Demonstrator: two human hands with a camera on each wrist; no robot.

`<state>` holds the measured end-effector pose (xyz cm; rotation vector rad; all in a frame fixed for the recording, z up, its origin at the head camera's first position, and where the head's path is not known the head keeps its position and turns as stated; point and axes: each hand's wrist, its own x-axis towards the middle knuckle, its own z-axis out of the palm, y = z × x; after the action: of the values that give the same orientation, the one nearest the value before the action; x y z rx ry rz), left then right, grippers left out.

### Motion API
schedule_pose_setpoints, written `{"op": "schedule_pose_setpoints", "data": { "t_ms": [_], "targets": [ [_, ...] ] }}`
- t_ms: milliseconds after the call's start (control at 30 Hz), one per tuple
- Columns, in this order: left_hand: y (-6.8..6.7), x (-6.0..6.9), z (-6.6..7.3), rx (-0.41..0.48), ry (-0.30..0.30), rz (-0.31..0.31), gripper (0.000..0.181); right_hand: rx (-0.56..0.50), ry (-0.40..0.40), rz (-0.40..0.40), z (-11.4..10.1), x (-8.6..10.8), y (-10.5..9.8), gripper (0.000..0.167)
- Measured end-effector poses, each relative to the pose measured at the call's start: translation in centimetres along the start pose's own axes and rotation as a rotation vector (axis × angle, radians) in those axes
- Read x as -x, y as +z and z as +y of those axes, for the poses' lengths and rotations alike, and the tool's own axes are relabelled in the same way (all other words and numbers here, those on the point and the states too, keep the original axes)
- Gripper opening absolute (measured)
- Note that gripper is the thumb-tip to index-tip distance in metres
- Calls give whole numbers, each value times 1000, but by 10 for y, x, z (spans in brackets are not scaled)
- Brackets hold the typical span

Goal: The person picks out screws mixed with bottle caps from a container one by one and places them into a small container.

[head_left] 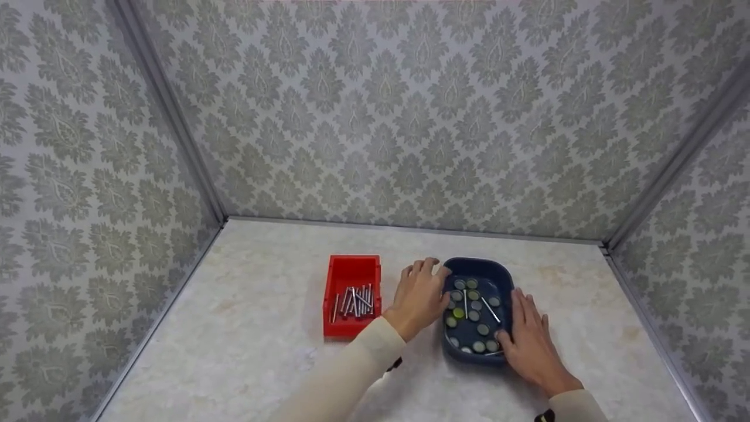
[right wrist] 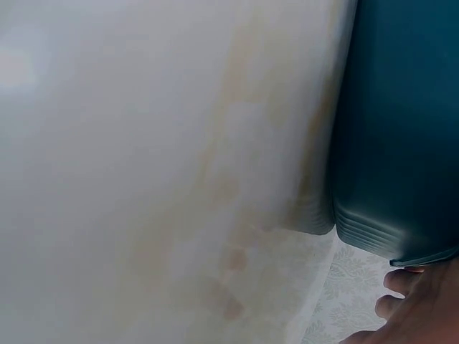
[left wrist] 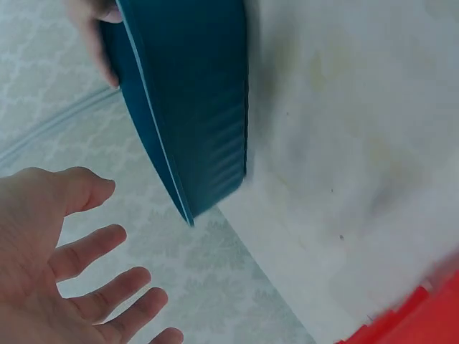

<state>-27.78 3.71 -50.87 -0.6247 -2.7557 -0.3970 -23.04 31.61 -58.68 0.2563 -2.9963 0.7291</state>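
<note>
A dark blue basin [head_left: 477, 354] holds many small round discs, grey-green with one brighter yellow-green disc [head_left: 459, 313]. Among them lie a few slim silver nail-like pieces [head_left: 490, 309]. At the basin's right side, my right hand [head_left: 533, 340] grips the rim, thumb over the inside and fingers along the outer wall. My left hand [head_left: 419, 293] is beside the left rim, fingers spread and holding nothing; the left wrist view shows a gap between it and the basin's wall [left wrist: 193, 107]. Some fingers of the right hand [right wrist: 412, 304] show at the rim in the right wrist view.
Left of my left hand stands a red bin [head_left: 353, 269] with several silver nail-like pieces [head_left: 358, 300] inside. Both containers are on a pale marbled table [head_left: 252, 305]. Patterned walls [head_left: 381, 117] enclose its back and sides.
</note>
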Motion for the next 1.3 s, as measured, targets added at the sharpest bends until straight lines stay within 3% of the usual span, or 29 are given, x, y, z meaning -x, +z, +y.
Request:
{"op": "schedule_pose_setpoints", "data": {
  "t_ms": [167, 333, 667, 733, 767, 933, 1133, 1300],
  "targets": [
    [13, -7, 19, -106, 45, -61, 43, 7, 8, 6, 0, -1, 1, 93],
    [24, -18, 39, -183, 49, -150, 46, 3, 17, -11, -1, -2, 1, 93],
    [37, -36, 78, -230, -18, -312, 47, -6, 3, -1, -1, -1, 1, 91],
    [45, -39, 81, -235, -41, -337, 43, -10, 6, -3, 0, -2, 0, 91],
    [56, -40, 80, -242, -49, -320, 39, -12, 8, -5, 0, -2, 0, 92],
    [74, -42, 80, -244, -91, -317, 25, -15, 18, -8, 0, -2, 0, 93],
    [66, -40, 84, -172, -135, -334, 28, -19, -2, 17, 0, -3, 0, 92],
    [69, -35, 87, -166, -123, -349, 26, -26, 8, -2, 1, -2, -1, 92]
  ]
}}
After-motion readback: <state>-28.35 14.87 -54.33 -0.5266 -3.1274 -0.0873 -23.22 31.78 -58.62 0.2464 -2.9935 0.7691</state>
